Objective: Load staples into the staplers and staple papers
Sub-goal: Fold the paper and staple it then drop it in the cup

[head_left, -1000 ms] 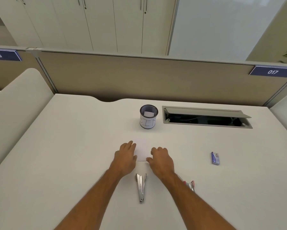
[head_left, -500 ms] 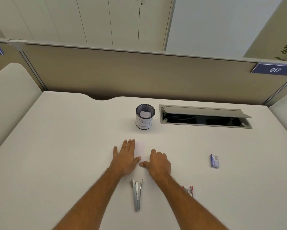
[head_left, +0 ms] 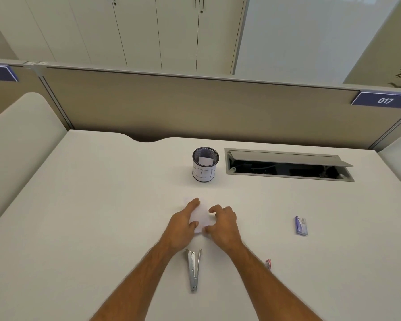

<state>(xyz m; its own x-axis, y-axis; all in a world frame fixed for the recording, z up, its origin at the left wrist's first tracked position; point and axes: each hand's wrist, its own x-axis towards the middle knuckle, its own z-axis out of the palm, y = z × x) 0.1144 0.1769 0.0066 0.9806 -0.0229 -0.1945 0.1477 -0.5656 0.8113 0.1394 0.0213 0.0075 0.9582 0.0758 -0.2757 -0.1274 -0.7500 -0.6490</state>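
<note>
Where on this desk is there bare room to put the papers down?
The desk is bare left of the left hand, and between the right hand and staple box. It is crowded around the stapler and cup.

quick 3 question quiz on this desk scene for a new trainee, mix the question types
1. True or false: the silver stapler lies nearer the person than the small paper.
2. Which hand is nearer the blue staple box: A) left hand B) right hand?
3. Fill in: white paper sits inside the mesh ____.

Key: 1 true; 2 B; 3 cup.
</note>
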